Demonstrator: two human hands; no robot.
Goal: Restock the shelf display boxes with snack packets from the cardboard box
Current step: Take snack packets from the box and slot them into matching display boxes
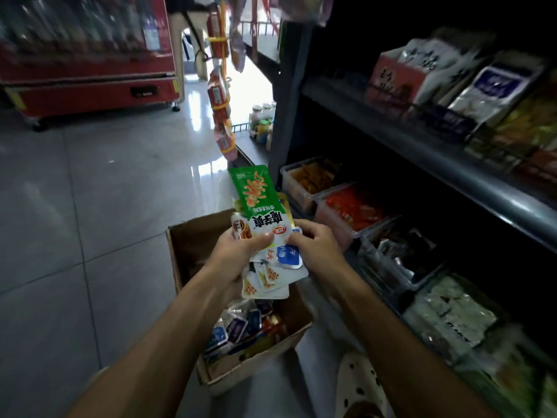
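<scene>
Sorting a fanned bundle of glossy green, white and blue snack packets (265, 233) above the open brown cardboard box (241, 342) on the floor. Left grip (238, 254) clamped round the bundle; right grip (310, 239) pinching one edge. Best peeled singly, matched to the clear plastic shelf display boxes (337, 203) alongside.

A small shop: stocked snack shelves (422, 152) (goods in clear tubs (346, 212)) and a red drinks cooler (87, 55).
</scene>
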